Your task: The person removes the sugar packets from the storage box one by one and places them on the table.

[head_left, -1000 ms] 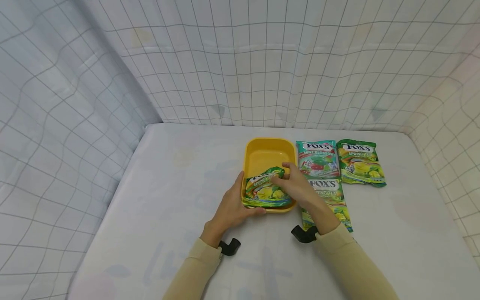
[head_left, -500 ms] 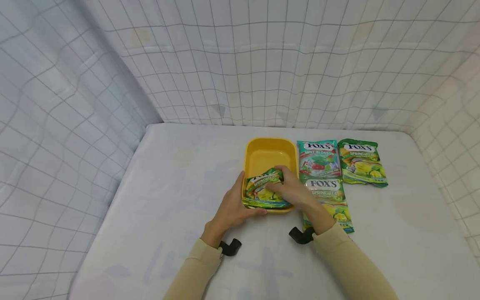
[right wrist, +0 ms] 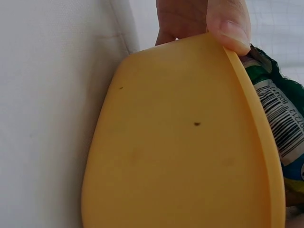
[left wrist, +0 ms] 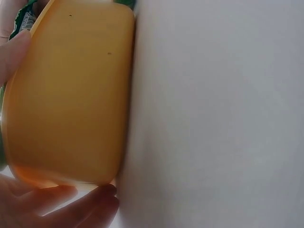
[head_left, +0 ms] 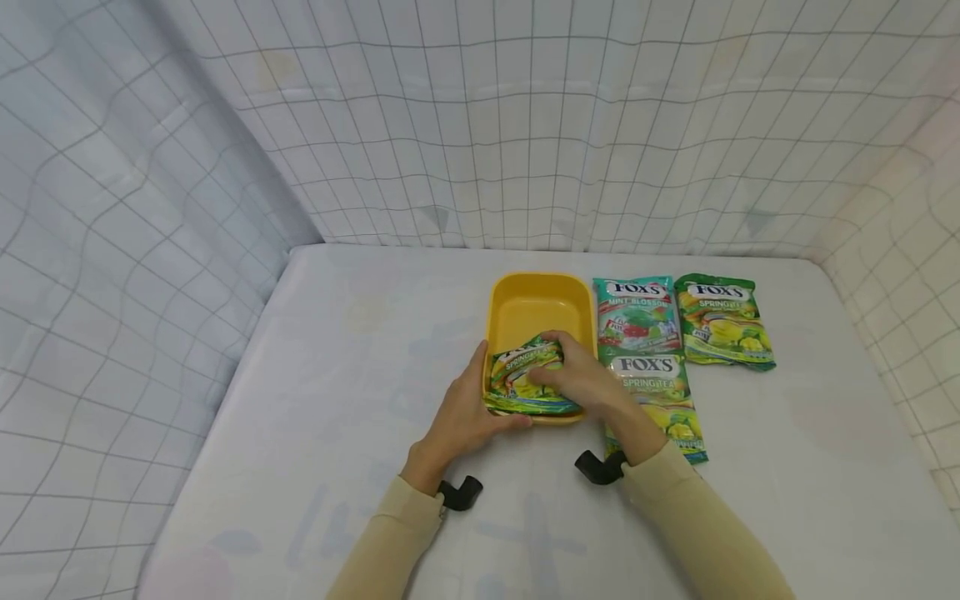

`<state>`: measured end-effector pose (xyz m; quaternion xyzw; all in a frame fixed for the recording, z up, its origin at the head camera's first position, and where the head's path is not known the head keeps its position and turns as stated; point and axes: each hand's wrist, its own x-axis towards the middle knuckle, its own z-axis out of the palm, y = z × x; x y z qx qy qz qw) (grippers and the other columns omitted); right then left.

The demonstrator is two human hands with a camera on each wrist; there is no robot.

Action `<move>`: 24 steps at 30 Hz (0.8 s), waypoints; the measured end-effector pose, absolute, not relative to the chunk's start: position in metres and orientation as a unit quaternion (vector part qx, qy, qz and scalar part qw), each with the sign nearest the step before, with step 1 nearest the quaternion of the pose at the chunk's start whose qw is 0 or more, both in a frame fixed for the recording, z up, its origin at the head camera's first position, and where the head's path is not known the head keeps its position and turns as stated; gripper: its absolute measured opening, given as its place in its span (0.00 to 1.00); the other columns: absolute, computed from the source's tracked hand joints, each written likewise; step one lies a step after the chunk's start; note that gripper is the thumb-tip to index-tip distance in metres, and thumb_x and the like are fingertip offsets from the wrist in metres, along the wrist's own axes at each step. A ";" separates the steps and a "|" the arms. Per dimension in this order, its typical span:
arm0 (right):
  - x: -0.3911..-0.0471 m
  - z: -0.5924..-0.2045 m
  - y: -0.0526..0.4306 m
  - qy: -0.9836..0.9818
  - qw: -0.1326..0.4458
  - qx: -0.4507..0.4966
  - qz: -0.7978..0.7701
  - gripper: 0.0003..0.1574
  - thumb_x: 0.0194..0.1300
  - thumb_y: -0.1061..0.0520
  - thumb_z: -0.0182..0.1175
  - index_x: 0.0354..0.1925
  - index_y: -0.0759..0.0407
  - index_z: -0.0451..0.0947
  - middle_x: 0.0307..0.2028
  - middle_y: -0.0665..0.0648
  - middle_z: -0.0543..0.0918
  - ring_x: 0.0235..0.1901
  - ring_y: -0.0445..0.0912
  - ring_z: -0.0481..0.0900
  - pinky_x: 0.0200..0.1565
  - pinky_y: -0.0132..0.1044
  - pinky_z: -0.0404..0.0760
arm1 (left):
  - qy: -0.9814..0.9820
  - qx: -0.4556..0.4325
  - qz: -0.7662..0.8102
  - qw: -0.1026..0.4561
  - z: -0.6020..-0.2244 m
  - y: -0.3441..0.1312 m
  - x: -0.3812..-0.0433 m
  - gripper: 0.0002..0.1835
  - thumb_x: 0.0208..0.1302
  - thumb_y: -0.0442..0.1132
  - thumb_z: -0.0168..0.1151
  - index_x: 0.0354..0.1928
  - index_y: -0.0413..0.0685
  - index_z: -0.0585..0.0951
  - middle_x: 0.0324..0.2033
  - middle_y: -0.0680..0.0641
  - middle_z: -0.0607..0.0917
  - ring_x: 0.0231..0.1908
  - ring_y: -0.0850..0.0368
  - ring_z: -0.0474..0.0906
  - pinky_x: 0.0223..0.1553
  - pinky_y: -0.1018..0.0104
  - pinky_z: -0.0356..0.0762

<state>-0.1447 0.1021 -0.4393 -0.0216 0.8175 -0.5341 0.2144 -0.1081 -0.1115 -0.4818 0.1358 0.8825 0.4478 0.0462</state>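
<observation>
A yellow plastic tub [head_left: 516, 312] stands on the white table, with a green and yellow Fox's Spring Tea candy bag [head_left: 517, 385] tilted in its near half. My left hand [head_left: 462, 414] grips the tub's near left corner, its thumb along the near rim and its fingers on the left wall. My right hand [head_left: 585, 377] reaches over the right rim and holds the bag's right part, thumb on the printed front and forefinger at the top edge. In the right wrist view, the left thumb [right wrist: 230, 31] lies over the tub's rim, close to the bag's barcode end [right wrist: 280, 121].
Right of the tub lie a teal Fox's Mint Blossom bag [head_left: 637, 317] and, nearer, another Spring Tea bag [head_left: 660, 387], partly under the right forearm. One more Spring Tea bag [head_left: 723, 325] lies farther right. A grid-patterned white curtain [head_left: 525, 167] hangs behind the table.
My right hand has shifted slightly left and its fingers have closed in over the candy bag's right end. The left hand and tub have stayed in place.
</observation>
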 end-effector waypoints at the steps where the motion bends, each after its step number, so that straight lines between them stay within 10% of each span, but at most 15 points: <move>1: -0.145 -0.439 0.101 0.819 0.213 -0.021 -0.533 0.48 0.67 0.52 0.69 0.77 0.58 0.57 0.65 0.64 0.73 0.61 0.58 0.71 0.67 0.57 0.64 | 0.883 0.136 0.447 0.045 -0.482 -0.112 -0.108 0.72 0.47 0.63 0.81 0.82 0.44 0.43 0.73 0.40 0.65 0.68 0.43 0.68 0.66 0.45 0.67; 24: -0.137 -0.440 0.097 0.808 0.128 0.001 -0.575 0.51 0.61 0.61 0.74 0.75 0.45 0.60 0.62 0.62 0.74 0.54 0.58 0.75 0.58 0.53 0.74 | 0.875 0.156 0.457 0.031 -0.483 -0.112 -0.108 0.71 0.47 0.63 0.81 0.82 0.47 0.45 0.70 0.45 0.70 0.62 0.50 0.73 0.64 0.49 0.70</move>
